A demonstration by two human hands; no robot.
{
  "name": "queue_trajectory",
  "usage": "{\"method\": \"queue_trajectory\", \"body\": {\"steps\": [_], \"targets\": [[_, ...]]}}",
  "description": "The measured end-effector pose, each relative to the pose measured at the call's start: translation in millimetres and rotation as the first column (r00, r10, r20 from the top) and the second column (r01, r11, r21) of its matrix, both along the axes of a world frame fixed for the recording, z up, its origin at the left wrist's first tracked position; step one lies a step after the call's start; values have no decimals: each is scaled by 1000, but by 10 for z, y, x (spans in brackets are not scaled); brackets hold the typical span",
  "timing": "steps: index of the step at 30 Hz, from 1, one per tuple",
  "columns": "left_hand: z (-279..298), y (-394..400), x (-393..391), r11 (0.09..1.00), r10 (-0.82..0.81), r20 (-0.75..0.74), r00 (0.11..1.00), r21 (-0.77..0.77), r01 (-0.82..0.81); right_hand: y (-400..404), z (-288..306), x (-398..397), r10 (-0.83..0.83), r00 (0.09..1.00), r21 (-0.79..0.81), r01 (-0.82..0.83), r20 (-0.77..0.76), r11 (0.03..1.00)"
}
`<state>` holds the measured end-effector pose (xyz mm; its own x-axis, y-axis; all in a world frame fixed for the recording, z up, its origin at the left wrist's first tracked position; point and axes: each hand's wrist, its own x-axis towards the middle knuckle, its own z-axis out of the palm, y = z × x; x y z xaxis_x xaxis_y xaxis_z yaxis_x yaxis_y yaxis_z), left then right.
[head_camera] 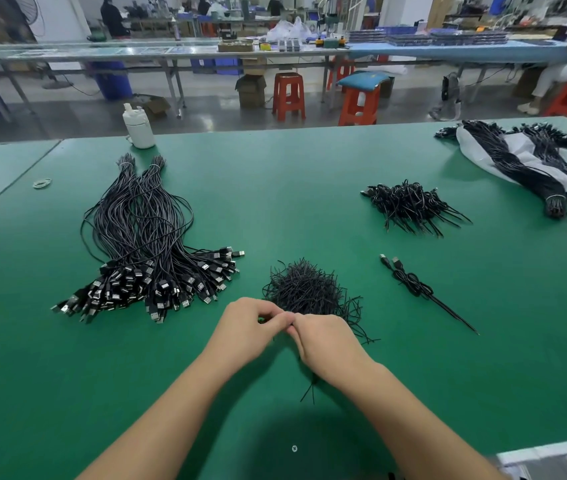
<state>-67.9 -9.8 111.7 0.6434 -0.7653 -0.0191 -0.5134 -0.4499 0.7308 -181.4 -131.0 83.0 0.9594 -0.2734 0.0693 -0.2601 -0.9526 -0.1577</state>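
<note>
My left hand [251, 329] and my right hand [327, 344] meet fingertip to fingertip on the green table [309, 188], just in front of a heap of short black twist ties [306, 289]. Both hands have curled fingers and pinch something thin and black between them. Black strands [309, 393] stick out below my right wrist. Most of the pinched thing is hidden by my fingers. Left of the hands lies a large bundle of black USB cables [143, 247]. A single coiled cable [413, 285] lies to the right.
A pile of tied small cables [410, 206] sits at centre right. More cable bundles on a white bag [531, 161] lie at the far right. A white bottle [138, 128] stands at the table's back edge, rubber bands [42, 182] at the left. Red stools stand beyond.
</note>
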Motion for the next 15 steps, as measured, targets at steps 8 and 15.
{"method": "queue_trajectory", "body": {"steps": [8, 15], "targets": [[128, -9, -77, 980, -72, 213, 974, 195, 30, 38, -18, -12, 48, 998, -48, -50, -34, 998], [94, 11, -131, 978, -113, 469, 876, 209, 14, 13, 73, 34, 77, 996, -107, -82, -50, 991]]}}
